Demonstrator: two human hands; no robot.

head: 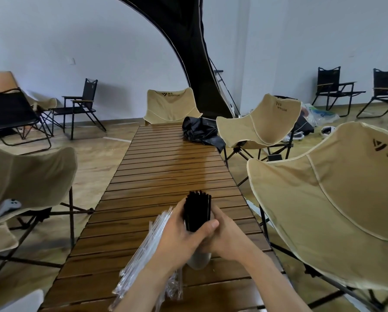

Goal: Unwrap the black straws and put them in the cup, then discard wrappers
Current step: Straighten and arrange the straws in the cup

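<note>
On the slatted wooden desk [170,167], two hands gather one bundle of black straws [197,210].

The left hand [179,235] and right hand [222,235] curl their fingers [211,225] around the straws, too many and too tightly packed to count, above one pale cup [198,262]. Clear wrappers [152,242] lie heaped just left of the cup. Four tan chairs ring the desk.

- Even, soft indoor light; moderately bright, no hard shadows.
- Pale sheen on the bench [166,158] slats toward 12 o'clock.
- Wide-angle bending at 3 and 9 o'clock edges.
- Slight overall softness.
</note>
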